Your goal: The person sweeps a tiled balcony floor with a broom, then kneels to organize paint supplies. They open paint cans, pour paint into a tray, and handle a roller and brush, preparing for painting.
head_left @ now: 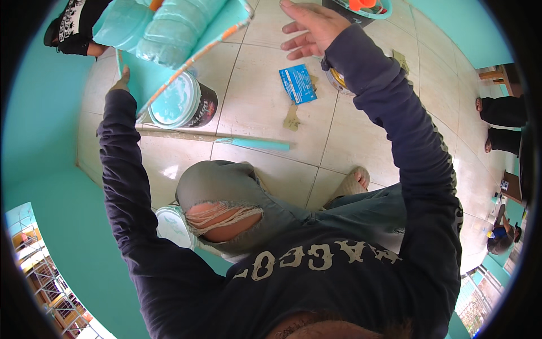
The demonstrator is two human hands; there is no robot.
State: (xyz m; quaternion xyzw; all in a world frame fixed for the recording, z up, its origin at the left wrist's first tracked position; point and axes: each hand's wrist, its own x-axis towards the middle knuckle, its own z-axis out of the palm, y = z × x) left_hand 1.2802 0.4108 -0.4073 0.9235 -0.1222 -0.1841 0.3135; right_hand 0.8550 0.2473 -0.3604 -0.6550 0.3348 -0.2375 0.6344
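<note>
Head view: our left grip [121,81] clamped on an orange-rimmed, paint-coated turquoise tray [145,77], right hand [319,31] spread, we should steady it two-handed.

From head height, one fisheye view faces down over the wearer's torso [339,288], both hands [120,81] [319,31] and the tiled floor [254,73].

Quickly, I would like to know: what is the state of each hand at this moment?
Left hand: holding the turquoise paint-smeared tray at its side, grip partly hidden.
Right hand: open, with nothing visible in it.
</note>
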